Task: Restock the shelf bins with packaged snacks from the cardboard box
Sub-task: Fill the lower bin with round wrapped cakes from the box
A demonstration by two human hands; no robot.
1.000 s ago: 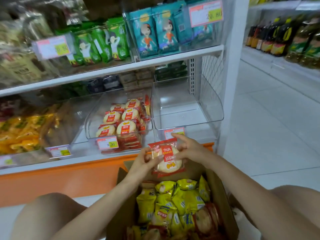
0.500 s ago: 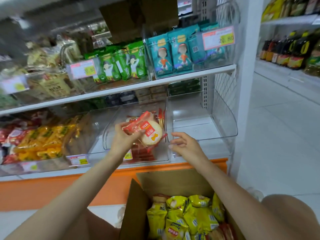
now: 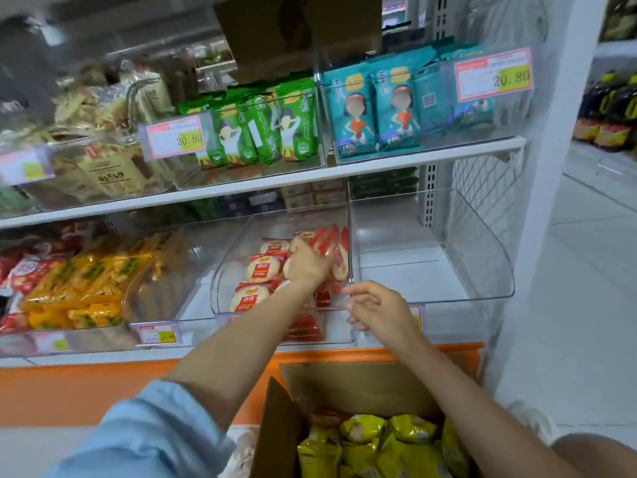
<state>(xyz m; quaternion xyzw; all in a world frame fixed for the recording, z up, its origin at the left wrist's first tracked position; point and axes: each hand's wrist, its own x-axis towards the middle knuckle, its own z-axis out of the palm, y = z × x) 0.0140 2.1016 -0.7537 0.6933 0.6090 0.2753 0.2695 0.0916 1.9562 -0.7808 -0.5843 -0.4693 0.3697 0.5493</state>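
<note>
A clear shelf bin (image 3: 224, 281) on the lower shelf holds several round snack packs (image 3: 263, 269) with red labels. My left hand (image 3: 307, 265) reaches into this bin and grips one red-and-white snack pack (image 3: 339, 258) at the bin's right side, among packs standing on edge. Its fingers are mostly hidden behind the back of the hand. My right hand (image 3: 377, 307) hovers at the bin's front right corner with loosely curled fingers and holds nothing. Below, the open cardboard box (image 3: 348, 384) shows yellow chip bags (image 3: 365, 439).
An empty clear bin (image 3: 482, 267) stands right of the stocked one, against a wire side panel and a white post (image 3: 551, 167). Yellow packs (image 3: 86, 284) fill the left bin. Green (image 3: 272, 129) and teal packs (image 3: 372, 108) sit on the upper shelf. The tiled aisle lies to the right.
My left hand carried the snack pack from above the box up into the stocked bin. My right hand let go of it and now hangs by the bin's front edge.
</note>
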